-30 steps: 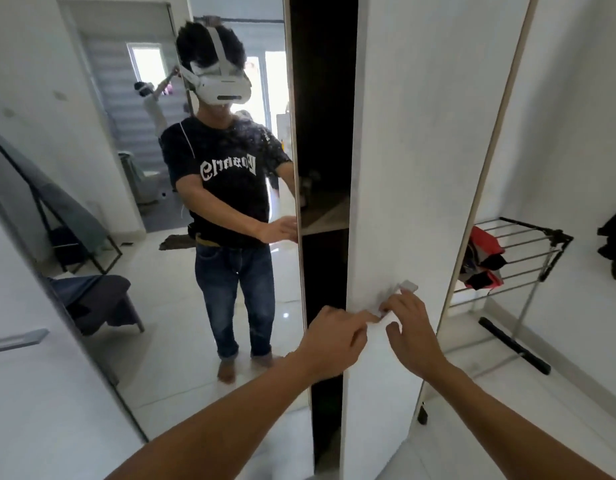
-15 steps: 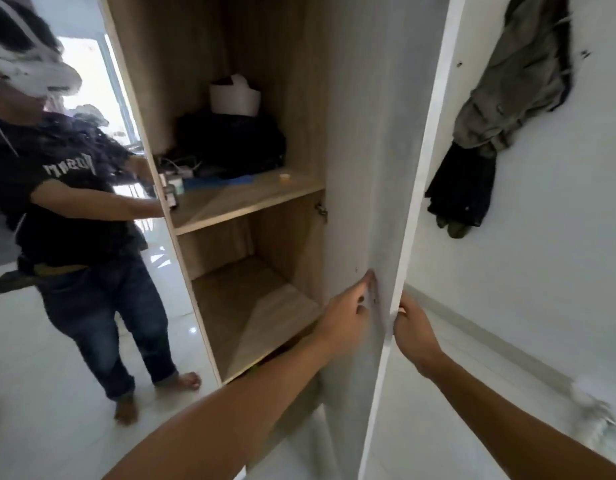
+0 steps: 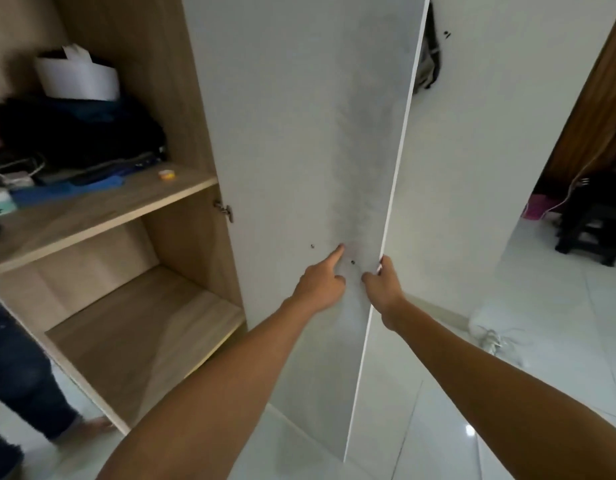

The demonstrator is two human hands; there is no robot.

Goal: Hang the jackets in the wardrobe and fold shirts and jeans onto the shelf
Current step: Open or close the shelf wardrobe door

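Observation:
The white wardrobe door (image 3: 299,133) stands swung wide, its inner face toward me. My left hand (image 3: 317,282) touches that face with the index finger stretched out, near two small screw holes. My right hand (image 3: 381,284) grips the door's outer edge, thumb on the inner side and fingers hidden behind. Inside the wooden wardrobe, the upper shelf (image 3: 102,216) bears dark folded clothes (image 3: 81,133) with a white box (image 3: 77,77) on top. The lower shelf (image 3: 136,327) shows bare wood. A dark jacket (image 3: 429,50) hangs on the wall behind the door, mostly hidden.
A mirror at the left edge reflects jeans-clad legs and a bare foot (image 3: 22,393). A black stool (image 3: 594,220) and pink item stand in the doorway at right. A white bundle with cord (image 3: 490,327) lies on the tiled floor. A hinge (image 3: 225,211) sits at mid-door.
The door has swung from nearly closed to wide open, exposing the shelves. My right hand moved from the outer handle to the door's edge, and the view turned right.

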